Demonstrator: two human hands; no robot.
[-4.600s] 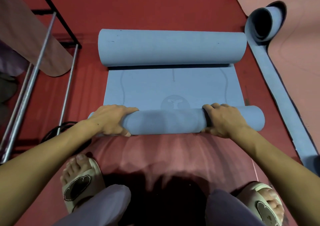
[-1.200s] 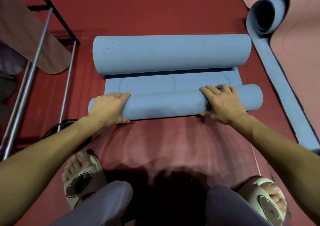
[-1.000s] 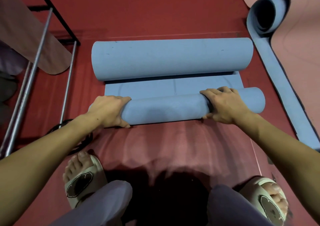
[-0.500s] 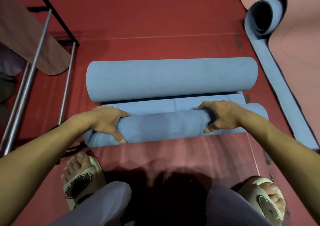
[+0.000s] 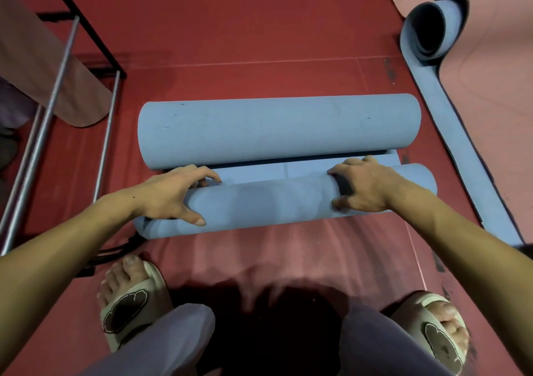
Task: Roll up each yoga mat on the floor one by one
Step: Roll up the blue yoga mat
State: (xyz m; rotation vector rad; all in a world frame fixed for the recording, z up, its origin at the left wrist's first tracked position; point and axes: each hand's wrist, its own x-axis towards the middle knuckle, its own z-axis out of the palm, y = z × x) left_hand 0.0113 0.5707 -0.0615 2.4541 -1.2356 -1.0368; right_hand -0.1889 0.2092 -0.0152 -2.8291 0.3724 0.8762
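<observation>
Both hands, the left hand [image 5: 170, 195] and right hand [image 5: 364, 186], grip the near roll [image 5: 268, 202], fingers curled over it. Beyond the fingers the flat strip [image 5: 259, 172] is now much narrower than before. The far roll [image 5: 277, 130] nearly touches, so this mat seems almost finished.

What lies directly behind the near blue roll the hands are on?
A thin flat strip of blue mat, then the far blue roll. Where that strip joins the far roll is hidden in shadow beneath it.

Blue yoga mat [image 5: 268, 199], rolled from both ends, on red floor
</observation>
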